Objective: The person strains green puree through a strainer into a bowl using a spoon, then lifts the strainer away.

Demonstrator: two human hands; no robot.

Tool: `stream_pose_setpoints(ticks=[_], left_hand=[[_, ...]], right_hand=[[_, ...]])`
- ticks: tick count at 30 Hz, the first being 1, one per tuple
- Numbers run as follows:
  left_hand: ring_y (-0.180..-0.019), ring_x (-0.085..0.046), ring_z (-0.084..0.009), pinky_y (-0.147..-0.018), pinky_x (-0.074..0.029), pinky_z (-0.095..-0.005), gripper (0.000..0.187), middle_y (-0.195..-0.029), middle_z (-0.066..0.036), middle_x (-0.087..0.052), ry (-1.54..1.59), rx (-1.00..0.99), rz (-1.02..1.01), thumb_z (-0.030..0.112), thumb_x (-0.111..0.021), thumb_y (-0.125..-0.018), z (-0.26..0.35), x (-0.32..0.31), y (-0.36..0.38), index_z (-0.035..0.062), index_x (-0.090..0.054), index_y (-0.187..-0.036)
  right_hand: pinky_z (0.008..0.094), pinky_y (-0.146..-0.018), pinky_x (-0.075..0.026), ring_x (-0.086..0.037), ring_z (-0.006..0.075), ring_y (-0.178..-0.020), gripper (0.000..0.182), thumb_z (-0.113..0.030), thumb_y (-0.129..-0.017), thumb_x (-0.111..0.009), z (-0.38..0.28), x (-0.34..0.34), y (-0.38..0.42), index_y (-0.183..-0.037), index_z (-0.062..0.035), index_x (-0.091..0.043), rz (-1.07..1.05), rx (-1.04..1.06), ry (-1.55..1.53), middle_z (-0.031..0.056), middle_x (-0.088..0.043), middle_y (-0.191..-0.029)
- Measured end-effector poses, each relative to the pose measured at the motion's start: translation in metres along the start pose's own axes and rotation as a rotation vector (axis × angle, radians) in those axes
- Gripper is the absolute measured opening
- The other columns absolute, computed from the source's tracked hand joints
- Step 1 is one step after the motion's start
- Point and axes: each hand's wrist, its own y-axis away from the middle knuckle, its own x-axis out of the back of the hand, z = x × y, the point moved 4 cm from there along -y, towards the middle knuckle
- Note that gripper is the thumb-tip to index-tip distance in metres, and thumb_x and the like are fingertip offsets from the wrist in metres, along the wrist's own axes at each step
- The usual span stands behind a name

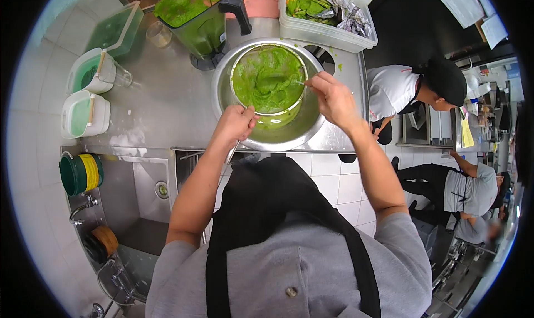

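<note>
A round sieve (305, 68) full of thick green purée (261, 68) rests over a wide metal bowl (308, 126). Green liquid shows below the sieve on its near side. My left hand (237, 123) is closed around the sieve's handle at the near rim. At the right rim, my right hand (334, 99) pinches the thin metal handle of a utensil (300, 82), probably a spoon, whose other end is in the purée. A blender jug (206, 37) with green mix inside stands behind the bowl to the left.
Behind right sits a white tub (328, 39) with green leaves and crumpled foil. White buckets (105, 118) and a clear green-tinged container (133, 26) line the left. A sink (150, 179) is at near left. Co-workers (392, 90) stand to the right.
</note>
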Motion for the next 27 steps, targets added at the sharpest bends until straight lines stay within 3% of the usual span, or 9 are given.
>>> stream_pose_setpoints(ticks=[4, 7, 10, 14, 18, 20, 22, 27], left_hand=[[-0.043, -0.037, -0.0078, -0.038, -0.026, -0.0265, 0.032, -0.066, 0.0, -0.051, 0.009, 0.0, -0.026, 0.024, -0.05, -0.109, 0.001, -0.001, 0.005, -0.0046, -0.059, -0.099], [-0.044, -0.037, -0.0077, -0.038, -0.026, -0.0264, 0.032, -0.066, 0.0, -0.051, -0.01, 0.008, -0.018, 0.024, -0.05, -0.11, 0.002, -0.007, 0.01, -0.005, -0.059, -0.099], [-0.043, -0.037, -0.0073, -0.037, -0.026, -0.0264, 0.032, -0.066, 0.001, -0.051, -0.006, -0.006, 0.011, 0.025, -0.05, -0.11, 0.002, -0.003, 0.009, -0.0053, -0.059, -0.1], [-0.043, -0.037, -0.0069, -0.037, -0.027, -0.0266, 0.034, -0.064, 0.001, -0.051, -0.021, 0.011, -0.009, 0.026, -0.051, -0.11, 0.002, -0.005, 0.013, -0.0047, -0.059, -0.099], [-0.042, -0.038, -0.0072, -0.037, -0.027, -0.0269, 0.034, -0.063, 0.001, -0.05, -0.052, 0.012, -0.024, 0.027, -0.051, -0.11, -0.005, -0.012, 0.014, -0.0042, -0.06, -0.097], [-0.042, -0.038, -0.0074, -0.037, -0.027, -0.027, 0.034, -0.063, 0.001, -0.051, -0.071, 0.011, -0.012, 0.026, -0.051, -0.11, -0.006, -0.012, 0.011, -0.0043, -0.06, -0.097], [-0.042, -0.038, -0.0076, -0.037, -0.027, -0.0271, 0.035, -0.063, 0.001, -0.051, -0.081, 0.009, -0.001, 0.026, -0.051, -0.11, -0.006, -0.014, 0.01, -0.0045, -0.059, -0.097], [-0.041, -0.038, -0.0077, -0.037, -0.027, -0.0272, 0.035, -0.062, 0.001, -0.051, -0.107, 0.0, 0.027, 0.027, -0.051, -0.109, -0.001, -0.02, 0.013, -0.0046, -0.06, -0.096]], right_hand=[[0.0471, -0.079, -0.056, -0.067, 0.0363, -0.095, 0.028, 0.003, -0.079, -0.062, -0.01, -0.004, 0.003, -0.104, -0.0077, -0.069, -0.14, 0.111, 0.136, 0.0093, -0.065, -0.099], [0.0467, -0.079, -0.057, -0.067, 0.0351, -0.097, 0.029, 0.004, -0.078, -0.061, 0.009, -0.009, -0.016, -0.104, -0.0076, -0.068, -0.042, 0.086, 0.173, 0.0092, -0.065, -0.099], [0.0472, -0.078, -0.056, -0.067, 0.0347, -0.097, 0.03, 0.005, -0.076, -0.061, 0.013, 0.022, -0.019, -0.103, -0.0076, -0.068, -0.084, 0.245, 0.076, 0.0097, -0.065, -0.098], [0.0456, -0.076, -0.055, -0.066, 0.0361, -0.092, 0.031, 0.009, -0.079, -0.061, 0.038, 0.038, -0.02, -0.102, -0.0074, -0.071, -0.206, 0.265, 0.178, 0.0094, -0.066, -0.097], [0.0461, -0.076, -0.055, -0.066, 0.0365, -0.092, 0.033, 0.01, -0.075, -0.06, 0.055, 0.027, -0.045, -0.1, -0.0072, -0.072, -0.093, 0.363, 0.214, 0.0099, -0.068, -0.096], [0.0434, -0.077, -0.056, -0.068, 0.0356, -0.092, 0.026, 0.007, -0.08, -0.063, 0.052, 0.038, -0.051, -0.098, -0.0073, -0.074, -0.109, 0.328, 0.172, 0.0096, -0.07, -0.097], [0.0439, -0.081, -0.056, -0.07, 0.0334, -0.096, 0.021, -0.003, -0.087, -0.065, 0.056, 0.045, -0.057, -0.101, -0.0144, -0.076, -0.179, 0.086, 0.03, 0.0074, -0.074, -0.101], [0.0451, -0.084, -0.056, -0.071, 0.0323, -0.097, 0.014, -0.017, -0.089, -0.071, 0.076, 0.007, -0.068, -0.101, -0.017, -0.078, -0.318, 0.014, 0.059, 0.0078, -0.076, -0.101]])
